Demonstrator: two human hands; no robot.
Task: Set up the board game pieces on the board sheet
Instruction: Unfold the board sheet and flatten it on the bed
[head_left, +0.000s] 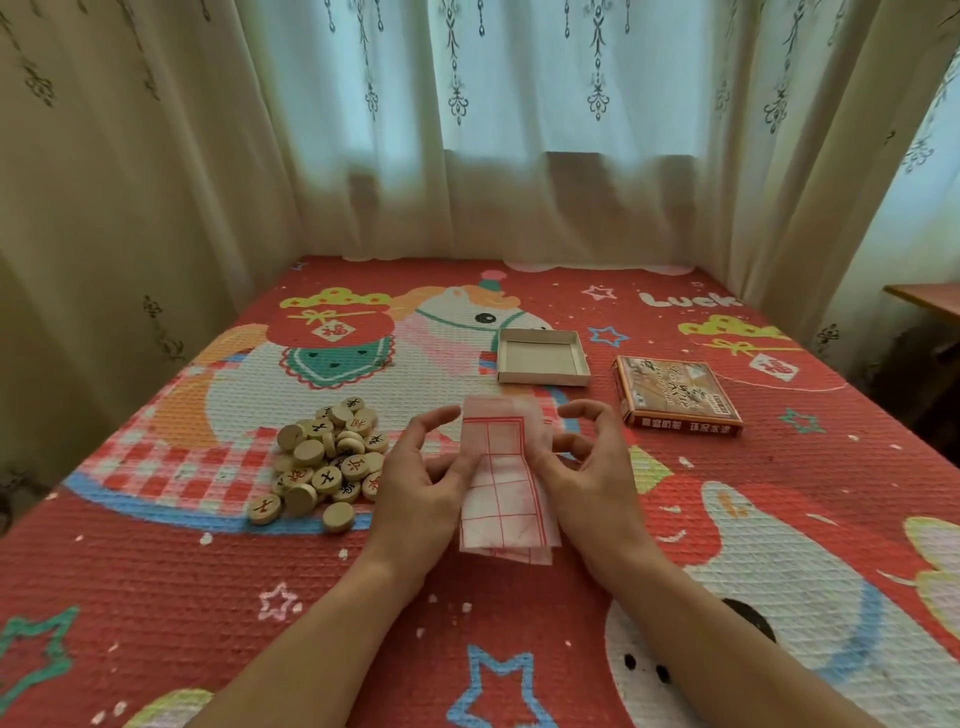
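- A person's two bare hands hold a folded board sheet above a bed covered by a red cartoon-print bedspread, seen from the head camera.
- The left hand pinches the sheet's left edge about halfway up, its index finger lifted and loosely bent beside the top corner.
- The right hand pinches the opposite edge, its upper fingers curled clear of the sheet.
- The board sheet is thin, pale and printed with a red grid. It is folded into a narrow upright strip between the two hands, and layered edges show at its lower end.
- A heap of round wooden xiangqi pieces lies on the bedspread just left of the left hand. Some show black or red characters face up, others lie blank side up, and a few sit loose at the near edge of the heap.
- An open cardboard box tray sits beyond the hands, with the printed box lid to its right, apart from it.
- Pale patterned curtains hang around the far end of the bed.
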